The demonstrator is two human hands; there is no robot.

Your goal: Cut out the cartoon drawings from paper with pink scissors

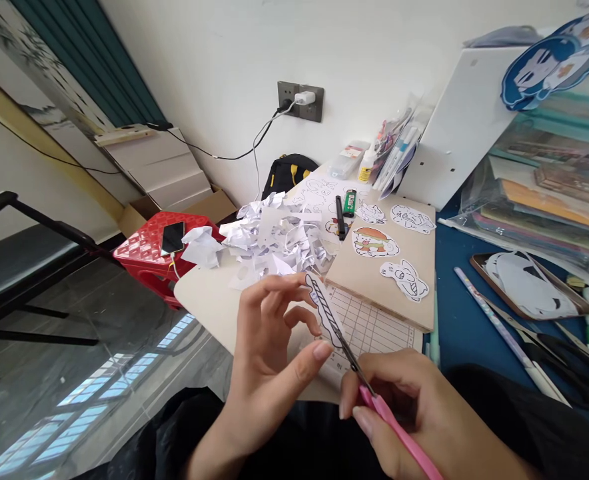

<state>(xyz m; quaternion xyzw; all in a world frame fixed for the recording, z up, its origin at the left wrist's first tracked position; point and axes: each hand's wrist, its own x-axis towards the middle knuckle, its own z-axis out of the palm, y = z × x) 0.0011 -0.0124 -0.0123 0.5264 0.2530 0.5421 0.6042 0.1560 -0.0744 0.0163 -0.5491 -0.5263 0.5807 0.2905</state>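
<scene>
- Two hands, both mine; 1 pr pink scissors (382,408); 1 small striped cutout (323,303) at the blade tips, just above a gridded sheet (374,319).
- My L hand (274,360): abt half open, fingers curled, thumb spread well apart from the index. Index fingertip's at the cutout's top end, another fingertip by its wavy edge; can't tell how firmly it's gripped.
- My R hand (414,387): closed round the scissors' handles, thumb on the near side. Blades point up & away, overlapping the cutout's lower end; can't tell if paper's btwn them.
- 1 tan board (359,280) beyond my R hand; 4 flat cutouts on it or at its edge: 1 coloured, 3 b/w.
- 1 slim black tool (341,217) & 1 green box (349,202), side by side, L of the board's far end.
- 1 heap of white scraps (284,233), too many to count, past my L hand.
- 1 red stool (142,241), w/ 1 phone (173,238) on top.
- Far R, on blue: 1 brown-rimmed tray (494,288) w/ stacked cutouts (no. unclear), 1 long pale pen (494,320).
- 1 wall socket panel (288,90), 2 plugs in.
</scene>
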